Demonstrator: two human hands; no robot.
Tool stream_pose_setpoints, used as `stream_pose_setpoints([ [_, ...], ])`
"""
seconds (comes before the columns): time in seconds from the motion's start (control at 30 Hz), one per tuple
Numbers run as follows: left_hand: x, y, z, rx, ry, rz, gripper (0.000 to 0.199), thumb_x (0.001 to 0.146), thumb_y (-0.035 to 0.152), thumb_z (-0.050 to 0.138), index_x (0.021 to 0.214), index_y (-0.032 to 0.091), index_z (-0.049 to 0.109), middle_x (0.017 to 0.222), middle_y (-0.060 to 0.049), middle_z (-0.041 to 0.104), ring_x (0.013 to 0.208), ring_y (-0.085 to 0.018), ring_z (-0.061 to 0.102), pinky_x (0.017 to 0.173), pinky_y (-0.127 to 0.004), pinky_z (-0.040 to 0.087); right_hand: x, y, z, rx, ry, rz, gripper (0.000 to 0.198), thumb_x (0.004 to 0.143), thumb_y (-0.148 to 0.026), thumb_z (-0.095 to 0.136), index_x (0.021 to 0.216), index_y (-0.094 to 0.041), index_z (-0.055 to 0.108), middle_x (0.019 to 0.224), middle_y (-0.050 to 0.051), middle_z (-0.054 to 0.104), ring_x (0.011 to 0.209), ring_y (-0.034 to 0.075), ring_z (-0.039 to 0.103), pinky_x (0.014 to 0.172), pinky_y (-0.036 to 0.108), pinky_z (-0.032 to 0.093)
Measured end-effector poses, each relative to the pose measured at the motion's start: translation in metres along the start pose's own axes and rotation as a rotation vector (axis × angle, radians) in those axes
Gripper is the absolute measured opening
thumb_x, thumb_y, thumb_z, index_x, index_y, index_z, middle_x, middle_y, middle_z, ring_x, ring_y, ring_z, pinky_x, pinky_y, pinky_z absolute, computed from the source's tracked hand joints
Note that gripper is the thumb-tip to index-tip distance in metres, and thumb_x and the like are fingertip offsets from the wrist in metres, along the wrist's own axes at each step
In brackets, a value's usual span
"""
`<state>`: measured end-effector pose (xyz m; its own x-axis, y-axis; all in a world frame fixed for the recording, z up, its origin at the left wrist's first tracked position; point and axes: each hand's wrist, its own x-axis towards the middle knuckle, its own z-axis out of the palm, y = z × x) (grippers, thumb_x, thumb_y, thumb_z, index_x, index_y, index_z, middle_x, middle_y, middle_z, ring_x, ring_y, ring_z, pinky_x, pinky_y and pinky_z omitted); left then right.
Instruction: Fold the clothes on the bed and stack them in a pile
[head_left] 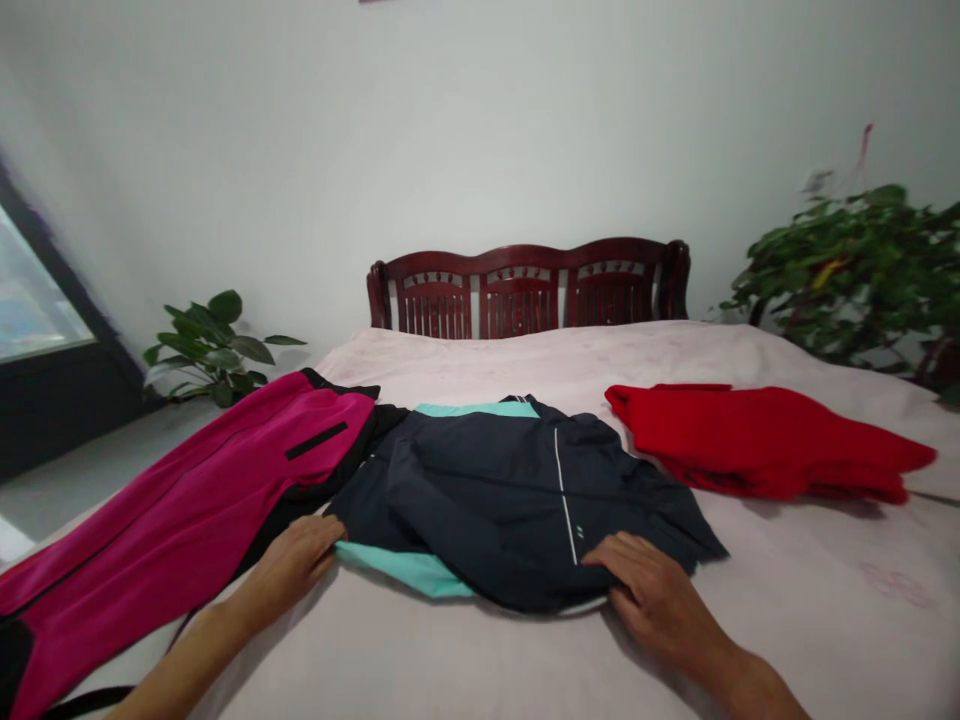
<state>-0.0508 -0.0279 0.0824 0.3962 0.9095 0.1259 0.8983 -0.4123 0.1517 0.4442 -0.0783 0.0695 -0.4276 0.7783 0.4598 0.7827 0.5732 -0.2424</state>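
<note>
A navy jacket [480,480] with turquoise panels and a thin white stripe lies partly folded on the bed. At its near left corner, my left hand [304,550] has its fingers closed on the edge, beside the turquoise strip. My right hand [651,592] grips the near right edge, close to the white stripe; its thumb is under the cloth and its fingers lie on top. Left of the navy jacket, and touching it, is a magenta garment [217,480] with black trim.
A folded red cloth item [765,440] lies to the right on the pink bed cover [480,665]. Behind the bed rises a dark wooden headboard [525,285]. Leafy plants stand at the left [214,345] and right [862,270].
</note>
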Motion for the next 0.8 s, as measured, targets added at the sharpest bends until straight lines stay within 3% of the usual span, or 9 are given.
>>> stream_pose_setpoints([
  [0.2, -0.027, 0.037, 0.011, -0.03, -0.232, 0.015, 0.017, 0.081, 0.014, 0.045, 0.082, 0.025, 0.058, 0.086, -0.004, 0.069, 0.084, -0.023, 0.066, 0.073, -0.031, 0.041, -0.015, 0.023, -0.027, 0.194, -0.276, 0.324, 0.045, 0.056, -0.008, 0.041, 0.08, -0.027, 0.075, 0.084, -0.001, 0.076, 0.085, 0.021, 0.071, 0.077, 0.032, 0.055],
  [0.3, -0.025, 0.045, 0.003, -0.072, -0.311, -0.054, 0.018, 0.078, 0.014, 0.046, 0.082, 0.026, 0.059, 0.087, -0.003, 0.07, 0.086, -0.023, 0.067, 0.074, -0.03, 0.042, -0.012, 0.032, -0.038, 0.404, -0.331, 0.301, 0.052, 0.06, -0.01, 0.044, 0.097, -0.026, 0.077, 0.092, 0.001, 0.078, 0.086, 0.022, 0.073, 0.075, 0.032, 0.058],
  [0.37, -0.02, 0.046, -0.006, -0.124, -0.316, -0.094, 0.02, 0.075, 0.013, 0.046, 0.082, 0.026, 0.06, 0.086, -0.001, 0.07, 0.084, -0.022, 0.066, 0.074, -0.029, 0.042, -0.004, 0.036, -0.044, 0.446, -0.3, 0.294, 0.047, 0.072, -0.017, 0.047, 0.109, -0.024, 0.075, 0.105, 0.005, 0.077, 0.096, 0.024, 0.072, 0.084, 0.036, 0.058],
  [0.47, -0.008, 0.047, -0.012, -0.198, -0.208, -0.157, 0.032, 0.069, 0.007, 0.042, 0.087, 0.026, 0.061, 0.09, 0.0, 0.069, 0.088, -0.019, 0.066, 0.079, -0.028, 0.044, 0.011, 0.045, -0.042, 0.269, -0.151, 0.388, 0.046, 0.088, -0.04, 0.046, 0.123, -0.021, 0.068, 0.128, 0.011, 0.068, 0.119, 0.027, 0.063, 0.106, 0.045, 0.047],
  [0.57, 0.008, 0.052, 0.001, -0.226, 0.033, -0.221, 0.039, 0.078, 0.01, 0.039, 0.105, 0.025, 0.062, 0.11, -0.002, 0.069, 0.105, -0.019, 0.064, 0.094, -0.032, 0.046, 0.022, 0.058, -0.024, -0.002, -0.057, 0.417, 0.061, 0.093, -0.051, 0.039, 0.141, -0.017, 0.055, 0.147, 0.013, 0.052, 0.138, 0.028, 0.046, 0.116, 0.048, 0.034],
  [0.67, 0.027, 0.058, 0.031, -0.159, 0.197, -0.192, 0.041, 0.089, 0.021, 0.039, 0.126, 0.02, 0.058, 0.129, -0.009, 0.063, 0.12, -0.023, 0.06, 0.106, -0.038, 0.043, 0.025, 0.076, 0.001, -0.248, -0.131, 0.408, 0.066, 0.093, -0.052, 0.036, 0.146, -0.014, 0.048, 0.154, 0.014, 0.044, 0.144, 0.029, 0.036, 0.118, 0.05, 0.03],
  [0.8, 0.039, 0.053, 0.073, 0.073, 0.215, -0.195, 0.048, 0.092, 0.026, 0.042, 0.136, 0.013, 0.055, 0.141, -0.018, 0.057, 0.131, -0.031, 0.053, 0.11, -0.049, 0.041, 0.019, 0.096, 0.025, -0.453, -0.209, 0.482, 0.065, 0.093, -0.049, 0.035, 0.145, -0.012, 0.049, 0.153, 0.015, 0.044, 0.143, 0.03, 0.038, 0.116, 0.052, 0.03],
])
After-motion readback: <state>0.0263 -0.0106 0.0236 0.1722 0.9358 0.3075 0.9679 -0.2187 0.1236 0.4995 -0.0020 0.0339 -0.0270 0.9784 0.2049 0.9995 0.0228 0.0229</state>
